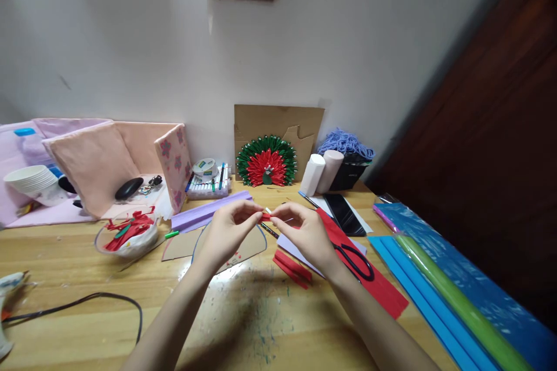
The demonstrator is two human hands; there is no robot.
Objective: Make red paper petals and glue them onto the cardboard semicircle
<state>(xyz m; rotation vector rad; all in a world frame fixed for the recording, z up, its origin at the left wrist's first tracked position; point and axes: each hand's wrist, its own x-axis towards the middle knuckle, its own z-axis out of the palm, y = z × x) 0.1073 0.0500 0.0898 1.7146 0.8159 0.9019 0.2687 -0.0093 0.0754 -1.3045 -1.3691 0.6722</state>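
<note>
Over the middle of the wooden table, my left hand and my right hand meet fingertip to fingertip. Both pinch a small red paper strip between thumb and fingers. Below the hands lie loose red strips and a cardboard half-circle. A red paper sheet with black scissors on it lies under my right wrist. A clear bowl of red and green scraps stands to the left.
A green-and-red paper fan ornament leans on cardboard at the wall. Nearby are a marker set, two white rolls, purple yarn, a phone, blue and green paper rolls, a pink fabric box, paper cups, a black cable.
</note>
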